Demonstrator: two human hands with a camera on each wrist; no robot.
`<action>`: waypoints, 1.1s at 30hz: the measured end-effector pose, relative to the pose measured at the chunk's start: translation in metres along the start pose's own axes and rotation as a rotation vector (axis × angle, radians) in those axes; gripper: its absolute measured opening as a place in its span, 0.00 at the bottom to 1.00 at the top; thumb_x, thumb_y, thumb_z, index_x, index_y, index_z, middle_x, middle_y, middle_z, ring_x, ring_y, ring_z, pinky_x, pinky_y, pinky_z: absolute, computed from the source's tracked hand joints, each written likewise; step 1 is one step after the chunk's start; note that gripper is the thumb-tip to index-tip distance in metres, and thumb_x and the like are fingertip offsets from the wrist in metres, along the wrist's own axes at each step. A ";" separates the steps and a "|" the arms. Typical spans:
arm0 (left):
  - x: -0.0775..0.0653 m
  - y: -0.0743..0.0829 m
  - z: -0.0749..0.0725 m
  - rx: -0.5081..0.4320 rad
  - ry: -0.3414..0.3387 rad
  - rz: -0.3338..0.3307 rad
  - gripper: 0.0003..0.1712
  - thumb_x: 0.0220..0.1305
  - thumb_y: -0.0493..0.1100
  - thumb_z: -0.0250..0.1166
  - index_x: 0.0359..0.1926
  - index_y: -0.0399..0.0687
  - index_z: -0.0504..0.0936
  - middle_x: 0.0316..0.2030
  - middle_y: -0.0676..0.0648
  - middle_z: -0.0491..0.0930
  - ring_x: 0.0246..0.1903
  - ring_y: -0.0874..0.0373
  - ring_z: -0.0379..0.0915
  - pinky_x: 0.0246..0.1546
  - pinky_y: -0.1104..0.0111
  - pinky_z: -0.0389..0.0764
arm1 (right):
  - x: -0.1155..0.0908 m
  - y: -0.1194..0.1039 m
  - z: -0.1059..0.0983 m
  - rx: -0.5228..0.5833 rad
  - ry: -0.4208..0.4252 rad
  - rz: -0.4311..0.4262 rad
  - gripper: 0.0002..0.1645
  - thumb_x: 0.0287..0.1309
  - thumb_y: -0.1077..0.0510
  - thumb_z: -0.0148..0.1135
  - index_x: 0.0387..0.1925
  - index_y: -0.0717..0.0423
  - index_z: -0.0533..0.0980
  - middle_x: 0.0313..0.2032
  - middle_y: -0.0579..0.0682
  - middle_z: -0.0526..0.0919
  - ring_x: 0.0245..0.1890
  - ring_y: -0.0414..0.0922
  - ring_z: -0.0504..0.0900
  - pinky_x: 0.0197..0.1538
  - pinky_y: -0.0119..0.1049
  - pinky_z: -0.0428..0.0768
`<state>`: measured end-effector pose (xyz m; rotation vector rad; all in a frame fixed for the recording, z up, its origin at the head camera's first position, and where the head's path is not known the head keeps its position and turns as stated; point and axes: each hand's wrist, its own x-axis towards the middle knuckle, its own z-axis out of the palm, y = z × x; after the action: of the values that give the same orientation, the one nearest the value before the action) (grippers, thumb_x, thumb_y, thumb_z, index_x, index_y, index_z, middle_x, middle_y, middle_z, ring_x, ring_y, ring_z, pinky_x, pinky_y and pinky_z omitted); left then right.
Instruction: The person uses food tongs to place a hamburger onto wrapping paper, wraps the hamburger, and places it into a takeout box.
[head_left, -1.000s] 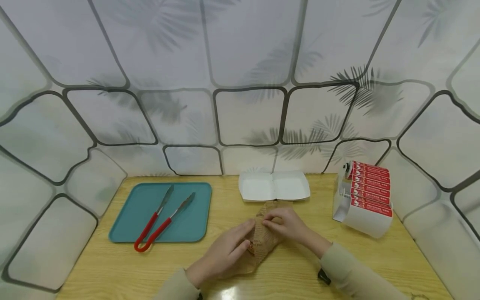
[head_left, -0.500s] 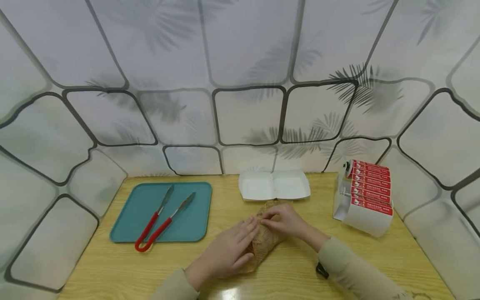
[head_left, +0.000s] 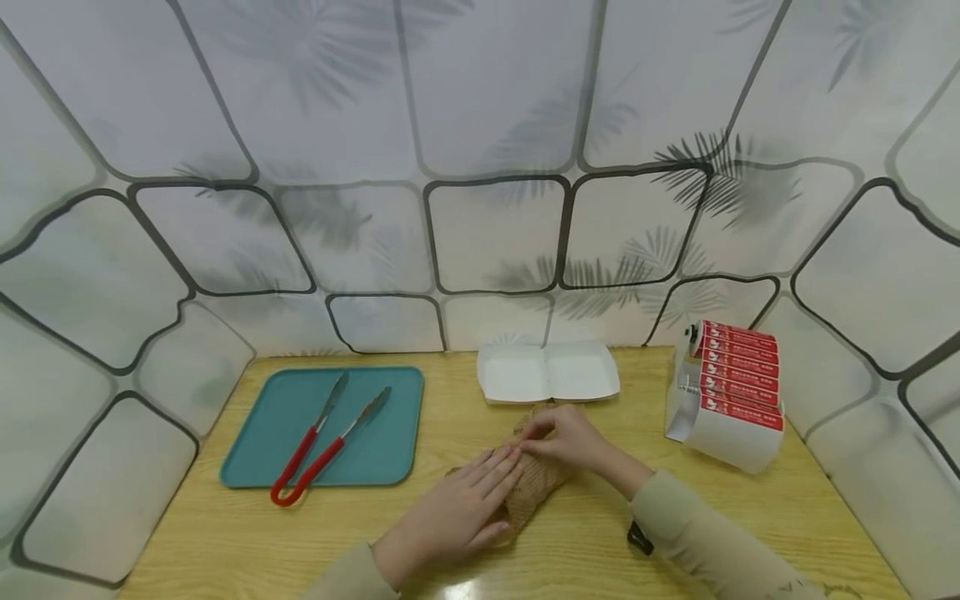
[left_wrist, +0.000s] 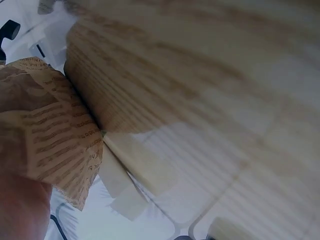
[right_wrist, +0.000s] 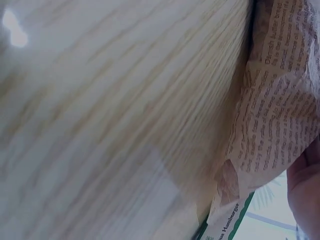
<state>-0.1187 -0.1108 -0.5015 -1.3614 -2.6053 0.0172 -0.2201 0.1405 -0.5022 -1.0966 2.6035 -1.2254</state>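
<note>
Right hand [head_left: 564, 437] is pinching one brown paper wrap [head_left: 536, 490]; left hand [head_left: 456, 507] is pressing it, fingers straight. Wrap is lying between them, one open white box [head_left: 517, 375] sitting just beyond.

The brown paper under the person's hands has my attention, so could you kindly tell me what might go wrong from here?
The brown paper could tear or crease, since the right hand pinches it while the left hand rests flat on it.

A forward push might bump the open white box just beyond the paper's far end.

The tongs overhang the near edge of the tray, so a wide left-arm swing could perhaps catch their red handles.
</note>
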 end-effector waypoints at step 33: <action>0.000 -0.001 0.003 -0.131 -0.070 -0.075 0.43 0.83 0.61 0.51 0.83 0.38 0.56 0.84 0.39 0.54 0.83 0.47 0.52 0.83 0.59 0.63 | -0.016 -0.004 -0.004 0.062 0.402 0.412 0.04 0.58 0.63 0.79 0.35 0.58 0.90 0.35 0.54 0.93 0.33 0.41 0.89 0.39 0.26 0.85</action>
<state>-0.1198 -0.1109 -0.5043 -1.3258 -2.7579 -0.1208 -0.2072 0.1509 -0.5001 -0.2912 2.8359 -1.5256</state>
